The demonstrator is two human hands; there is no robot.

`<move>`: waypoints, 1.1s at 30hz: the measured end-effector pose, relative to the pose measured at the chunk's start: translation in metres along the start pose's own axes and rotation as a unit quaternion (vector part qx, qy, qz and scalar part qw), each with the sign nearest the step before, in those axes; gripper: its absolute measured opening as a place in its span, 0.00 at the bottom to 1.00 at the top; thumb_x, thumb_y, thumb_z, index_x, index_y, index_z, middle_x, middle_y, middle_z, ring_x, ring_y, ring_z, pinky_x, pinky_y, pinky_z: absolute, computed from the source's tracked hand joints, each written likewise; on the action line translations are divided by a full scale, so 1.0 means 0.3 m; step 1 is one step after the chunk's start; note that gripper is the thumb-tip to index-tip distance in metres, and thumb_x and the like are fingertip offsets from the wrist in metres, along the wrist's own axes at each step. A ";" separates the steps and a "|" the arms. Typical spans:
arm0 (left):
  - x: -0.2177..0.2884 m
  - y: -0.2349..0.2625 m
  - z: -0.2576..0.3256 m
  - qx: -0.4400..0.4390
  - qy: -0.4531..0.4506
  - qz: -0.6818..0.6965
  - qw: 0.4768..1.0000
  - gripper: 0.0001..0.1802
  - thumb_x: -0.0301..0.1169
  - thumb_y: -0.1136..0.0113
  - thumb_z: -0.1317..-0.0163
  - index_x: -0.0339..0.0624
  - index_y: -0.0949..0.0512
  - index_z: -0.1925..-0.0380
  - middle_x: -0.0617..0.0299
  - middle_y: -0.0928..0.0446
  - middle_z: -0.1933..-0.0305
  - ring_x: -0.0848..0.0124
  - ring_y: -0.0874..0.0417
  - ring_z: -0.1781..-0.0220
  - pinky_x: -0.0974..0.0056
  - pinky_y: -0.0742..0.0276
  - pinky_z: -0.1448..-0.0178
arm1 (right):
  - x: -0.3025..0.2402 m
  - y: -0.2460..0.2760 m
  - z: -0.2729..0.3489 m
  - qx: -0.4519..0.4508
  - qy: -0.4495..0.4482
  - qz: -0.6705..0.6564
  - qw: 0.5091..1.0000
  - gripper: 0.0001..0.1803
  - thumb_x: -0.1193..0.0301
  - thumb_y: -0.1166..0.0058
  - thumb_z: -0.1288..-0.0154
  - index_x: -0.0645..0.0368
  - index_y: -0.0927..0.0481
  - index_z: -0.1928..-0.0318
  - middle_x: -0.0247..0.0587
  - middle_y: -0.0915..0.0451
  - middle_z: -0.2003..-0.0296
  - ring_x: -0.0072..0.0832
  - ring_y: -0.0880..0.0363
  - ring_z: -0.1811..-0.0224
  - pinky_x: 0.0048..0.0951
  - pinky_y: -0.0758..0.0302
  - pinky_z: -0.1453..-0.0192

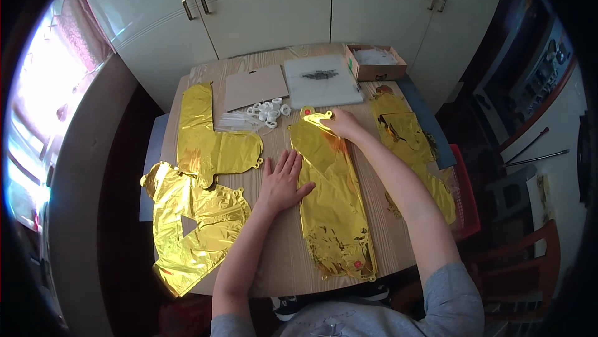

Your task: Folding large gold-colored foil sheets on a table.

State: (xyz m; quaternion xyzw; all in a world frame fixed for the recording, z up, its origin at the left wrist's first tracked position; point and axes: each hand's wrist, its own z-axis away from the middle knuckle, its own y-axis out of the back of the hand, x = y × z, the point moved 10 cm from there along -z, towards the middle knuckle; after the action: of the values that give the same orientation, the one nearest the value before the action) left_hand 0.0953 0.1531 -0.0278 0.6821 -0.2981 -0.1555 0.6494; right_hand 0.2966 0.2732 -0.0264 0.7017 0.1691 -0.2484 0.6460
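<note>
A long, flat gold foil balloon [333, 200] lies across the middle of the table, its ends toward and away from me. My left hand [283, 182] rests flat with fingers apart on its left edge and the wood beside it. At the far end, my right hand [341, 124] has its fingers closed on the balloon's corner, where the foil folds over; the fingertips are partly hidden. Small red spots show at both ends. To the left lie an L-shaped gold foil balloon [199, 141] and, nearer me, an A-shaped one [212, 212] with a triangular hole.
More gold foil [408, 144] lies crumpled on the right. Behind are white plastic rings [269, 111], clear strips [240, 121], a beige board [256, 86], a translucent packet [324, 85] and an open box [379, 72]. A red container [462, 194] stands past the right table edge, near a wooden chair [523, 256].
</note>
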 end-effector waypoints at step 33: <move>0.028 0.011 0.148 -0.022 -0.023 0.032 0.999 0.38 0.54 0.55 0.33 0.40 0.41 0.31 0.57 0.44 0.26 0.61 0.51 0.22 0.41 0.63 0.23 | -0.021 -0.071 -0.021 -0.174 0.066 0.044 0.982 0.18 0.60 0.39 0.47 0.59 0.16 0.59 0.50 0.17 0.61 0.43 0.18 0.56 0.39 0.24 0.52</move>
State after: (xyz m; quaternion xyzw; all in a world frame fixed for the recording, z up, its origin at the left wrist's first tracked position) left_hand 0.0746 0.1127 -0.0279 0.6539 -0.3311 -0.1563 0.6621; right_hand 0.2803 0.2824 -0.0403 0.6002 0.2210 -0.1401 0.7559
